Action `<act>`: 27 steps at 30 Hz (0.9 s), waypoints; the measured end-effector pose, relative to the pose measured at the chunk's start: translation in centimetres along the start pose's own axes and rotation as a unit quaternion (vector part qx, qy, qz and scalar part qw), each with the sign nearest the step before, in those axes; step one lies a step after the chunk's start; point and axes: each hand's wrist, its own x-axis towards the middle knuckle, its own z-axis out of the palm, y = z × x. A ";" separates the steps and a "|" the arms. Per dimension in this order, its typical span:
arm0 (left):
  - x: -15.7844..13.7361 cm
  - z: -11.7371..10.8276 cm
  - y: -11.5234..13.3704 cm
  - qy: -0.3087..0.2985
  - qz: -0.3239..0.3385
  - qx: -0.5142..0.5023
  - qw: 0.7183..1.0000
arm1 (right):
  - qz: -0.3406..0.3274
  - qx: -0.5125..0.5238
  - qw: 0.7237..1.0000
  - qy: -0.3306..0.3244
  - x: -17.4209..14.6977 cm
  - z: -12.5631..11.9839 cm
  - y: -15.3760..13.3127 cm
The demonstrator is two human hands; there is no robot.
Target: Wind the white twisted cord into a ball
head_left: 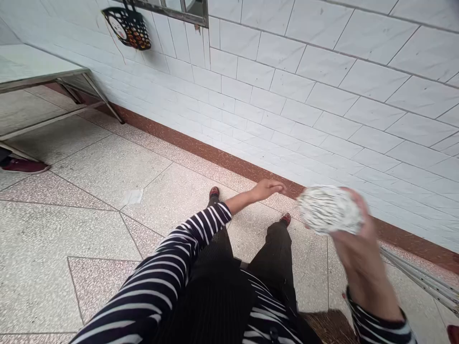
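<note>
My right hand (pixel 362 215) is wrapped round a white, roundish bundle (pixel 330 210) at the right. Dark wavy lines run across its face, like packed strands or layered edges, and blur hides its exact kind. To the left of it, apart from the bundle, my left hand (pixel 268 189) hangs in the air over the floor near the wall. Its fingers are stretched out together, with nothing visible in them.
A tiled wall (pixel 272 110) rises in front of me. At the far left stands a metal-legged table (pixel 43 64), with another person's shoe (pixel 25 165) beneath. A black basket bag (pixel 131 29) hangs on the wall. White paper (pixel 132 196) lies on the floor; metal rails (pixel 419 274) are at right.
</note>
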 end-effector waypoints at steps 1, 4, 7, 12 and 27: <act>-0.4 1.7 0.7 0.005 0.011 -0.072 0.997 | 0.023 -0.004 1.000 -0.019 0.4 0.6 0.9; -3.0 5.3 1.7 0.018 0.005 -0.203 0.979 | 0.051 -0.037 0.997 -0.032 1.9 1.2 3.8; -6.6 6.6 0.8 -0.031 -0.005 -0.224 0.974 | 0.032 -0.081 0.996 0.009 3.1 0.6 6.4; -11.1 6.0 -1.1 -0.078 -0.009 0.065 0.995 | 0.067 -0.196 0.977 0.053 3.8 0.1 11.4; -11.5 2.5 -6.1 -0.073 0.138 0.442 0.883 | 0.429 0.109 0.894 -0.062 -8.9 3.1 22.2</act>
